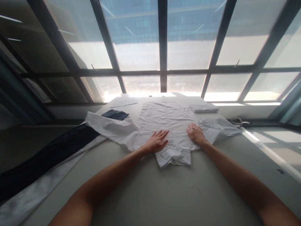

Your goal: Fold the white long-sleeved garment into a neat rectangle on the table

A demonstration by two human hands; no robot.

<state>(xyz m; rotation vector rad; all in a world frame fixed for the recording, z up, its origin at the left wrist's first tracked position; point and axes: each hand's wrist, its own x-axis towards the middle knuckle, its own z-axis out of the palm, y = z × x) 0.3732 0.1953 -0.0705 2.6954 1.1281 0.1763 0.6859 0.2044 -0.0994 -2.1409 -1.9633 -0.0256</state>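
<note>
A white long-sleeved shirt (155,117) lies spread on the table, its collar end toward me and its sleeves stretched out to both sides. My left hand (156,142) rests flat on the shirt left of the button line, fingers apart and pointing right. Palm down near the shirt's right shoulder is my right hand (194,132), its fingers slightly bent and spread on the cloth. Neither hand grips anything that I can see. Wrinkles run across the body of the shirt.
The pale table (150,194) reaches to large windows. A folded white garment (204,108) lies at the back right. Dark folded cloth (115,114) sits back left, and dark trousers (58,147) with white cloth hang along the left edge. A coiled strap (237,121) is at right.
</note>
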